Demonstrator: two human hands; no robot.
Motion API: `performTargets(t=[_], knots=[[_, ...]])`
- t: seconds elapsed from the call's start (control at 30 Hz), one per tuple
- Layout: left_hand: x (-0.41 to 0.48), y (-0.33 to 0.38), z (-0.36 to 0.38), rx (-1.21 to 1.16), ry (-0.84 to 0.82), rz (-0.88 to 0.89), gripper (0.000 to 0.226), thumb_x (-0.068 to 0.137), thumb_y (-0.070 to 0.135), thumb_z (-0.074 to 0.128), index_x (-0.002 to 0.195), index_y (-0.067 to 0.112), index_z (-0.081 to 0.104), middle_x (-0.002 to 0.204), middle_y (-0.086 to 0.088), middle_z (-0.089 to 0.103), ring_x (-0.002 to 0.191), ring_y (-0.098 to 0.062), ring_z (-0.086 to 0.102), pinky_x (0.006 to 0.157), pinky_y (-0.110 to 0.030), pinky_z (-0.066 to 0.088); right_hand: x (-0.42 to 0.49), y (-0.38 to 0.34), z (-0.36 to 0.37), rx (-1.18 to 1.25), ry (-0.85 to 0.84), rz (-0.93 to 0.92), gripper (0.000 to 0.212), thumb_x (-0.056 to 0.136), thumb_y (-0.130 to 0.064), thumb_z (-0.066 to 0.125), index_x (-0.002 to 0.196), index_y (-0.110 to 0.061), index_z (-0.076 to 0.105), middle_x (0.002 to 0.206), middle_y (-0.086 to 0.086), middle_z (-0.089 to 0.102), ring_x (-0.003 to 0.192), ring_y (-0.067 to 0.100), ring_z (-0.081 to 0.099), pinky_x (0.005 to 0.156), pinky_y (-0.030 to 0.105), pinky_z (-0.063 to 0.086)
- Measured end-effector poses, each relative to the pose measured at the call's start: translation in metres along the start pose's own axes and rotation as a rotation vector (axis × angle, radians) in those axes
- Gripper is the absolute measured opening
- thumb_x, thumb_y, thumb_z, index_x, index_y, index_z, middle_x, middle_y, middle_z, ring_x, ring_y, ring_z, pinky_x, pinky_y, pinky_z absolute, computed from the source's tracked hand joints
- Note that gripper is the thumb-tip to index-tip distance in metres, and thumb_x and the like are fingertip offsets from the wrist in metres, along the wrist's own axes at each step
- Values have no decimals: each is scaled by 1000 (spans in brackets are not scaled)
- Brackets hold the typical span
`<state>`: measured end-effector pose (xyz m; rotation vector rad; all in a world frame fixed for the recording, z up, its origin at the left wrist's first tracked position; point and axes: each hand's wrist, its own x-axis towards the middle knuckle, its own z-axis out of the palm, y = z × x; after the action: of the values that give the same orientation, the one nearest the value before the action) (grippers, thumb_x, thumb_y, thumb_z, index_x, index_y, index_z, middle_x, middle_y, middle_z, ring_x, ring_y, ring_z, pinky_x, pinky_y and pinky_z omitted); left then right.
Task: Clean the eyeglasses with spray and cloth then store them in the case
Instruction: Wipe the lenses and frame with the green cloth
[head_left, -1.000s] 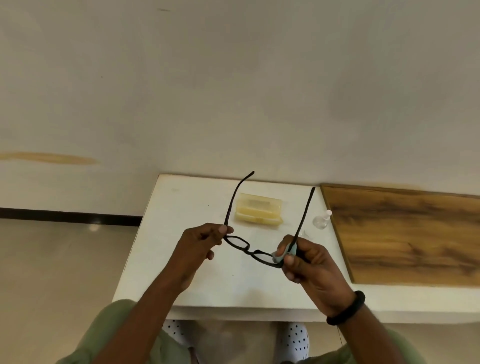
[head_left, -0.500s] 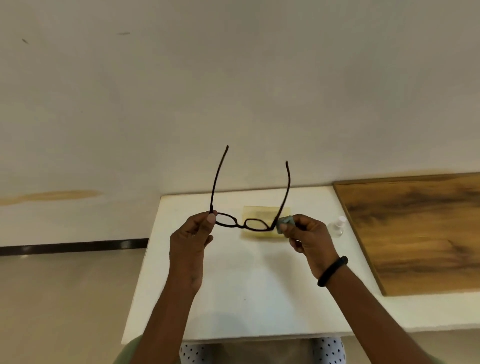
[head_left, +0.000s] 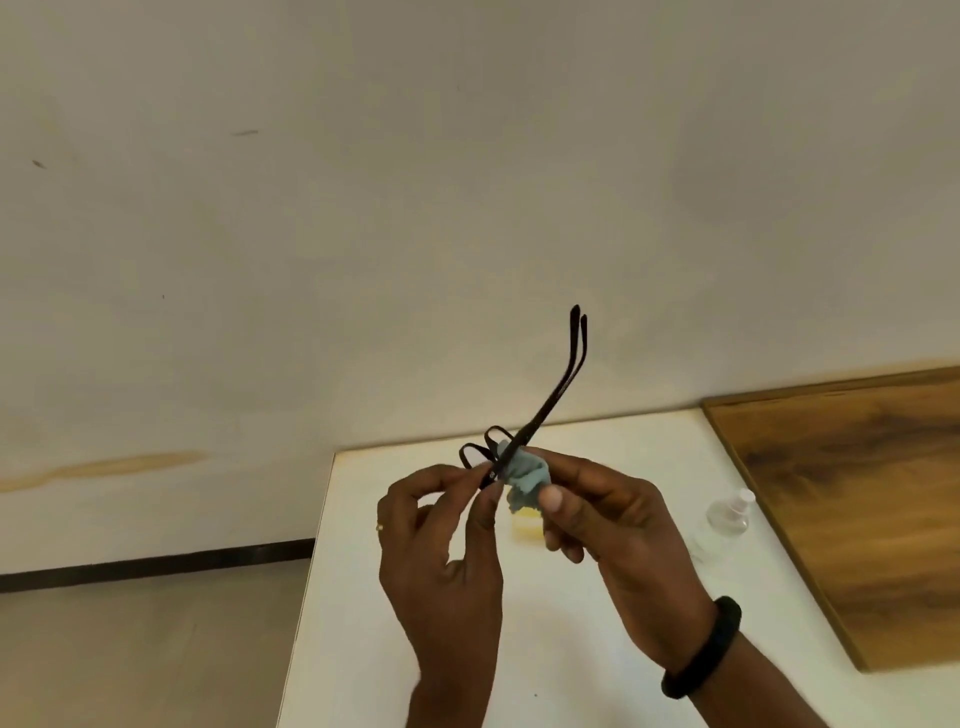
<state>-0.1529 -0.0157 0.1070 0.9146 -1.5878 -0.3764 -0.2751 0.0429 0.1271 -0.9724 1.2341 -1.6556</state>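
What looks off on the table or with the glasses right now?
Nothing stands out. Both hands hold the eyeglasses above the white table, right hand pressing the cloth to them. The spray bottle stands upright, no spill visible.

Left hand (head_left: 441, 525) and right hand (head_left: 613, 514) raised — fingertips pinched.

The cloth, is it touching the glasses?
Touching. The head view shows the blue cloth bunched right against the glasses frame, pinched there by the right hand.
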Motion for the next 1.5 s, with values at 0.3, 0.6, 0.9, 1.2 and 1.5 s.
performTargets(t=[0.3, 0.6, 0.9, 1.2, 1.5], knots=[[-12, 0, 3, 139, -79, 205, 15, 82, 17, 75, 96, 12, 77, 102, 0, 64, 99, -9, 50, 83, -16, 40, -1, -1, 15, -93, 168, -119, 9, 85, -4, 72, 92, -7, 76, 92, -1, 77, 81, 9, 70, 68, 17, 51], [-14, 9, 11, 215, -77, 266, 21, 89, 25, 66, 89, 9, 79, 90, -8, 69, 92, -18, 50, 77, -21, 41, 1, -6, 21, -3, 255, -159, 13, 80, -12, 67, 86, -4, 75, 77, 1, 72, 68, 6, 63, 62, 13, 45], [-12, 3, 8, 191, -82, 266, 17, 79, 16, 78, 96, 13, 79, 93, -1, 67, 97, -10, 45, 85, -17, 38, 3, -31, 8, -21, 286, -219, 11, 79, -15, 69, 84, -8, 75, 65, -6, 66, 60, 3, 57, 57, 13, 43], [-6, -5, 7, 203, -46, 322, 16, 81, 13, 76, 96, 13, 79, 100, 0, 68, 98, -19, 52, 75, -38, 50, 4, -51, -16, 30, 288, -234, 8, 78, -13, 68, 78, -14, 76, 59, -4, 59, 53, 12, 41, 51, 19, 37], [0, -8, 2, 241, -67, 365, 18, 79, 11, 77, 97, 12, 77, 101, -1, 69, 88, -32, 62, 93, -25, 40, 6, -56, -27, 172, 328, -148, 4, 76, -15, 75, 73, -18, 77, 71, 17, 49, 56, 15, 38, 54, 33, 26]])
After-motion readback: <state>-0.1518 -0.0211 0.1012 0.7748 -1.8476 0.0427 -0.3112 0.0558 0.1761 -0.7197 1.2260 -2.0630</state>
